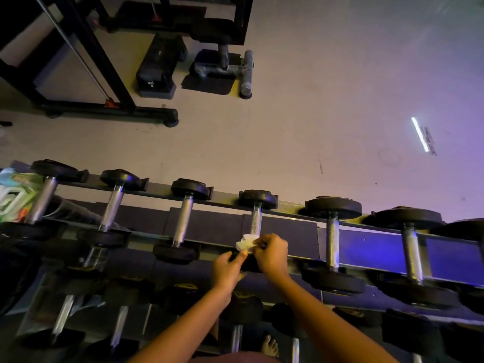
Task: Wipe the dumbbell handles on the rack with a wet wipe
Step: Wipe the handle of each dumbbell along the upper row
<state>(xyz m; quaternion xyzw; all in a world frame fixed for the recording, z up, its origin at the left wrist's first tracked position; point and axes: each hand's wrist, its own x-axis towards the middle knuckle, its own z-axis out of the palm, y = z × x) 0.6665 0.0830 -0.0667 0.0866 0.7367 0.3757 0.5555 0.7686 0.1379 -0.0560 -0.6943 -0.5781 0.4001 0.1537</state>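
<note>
A row of black dumbbells with metal handles lies across the top tier of the rack (288, 205). The fourth dumbbell's handle (256, 221) runs down to a crumpled white wet wipe (245, 243) at its near end. My right hand (271, 254) pinches the wipe from the right. My left hand (229, 268) is just below it, thumb raised against the wipe's lower edge and fingers curled over the dumbbell's near black head. Neighbouring handles (183, 222) (332, 242) are bare.
A green wipe packet (14, 195) sits at the rack's far left. A lower tier holds more dumbbells (62, 314). Beyond the rack lie grey floor, a black machine frame (104, 74) and a padded bench (222, 66). A bare foot (269, 345) shows below.
</note>
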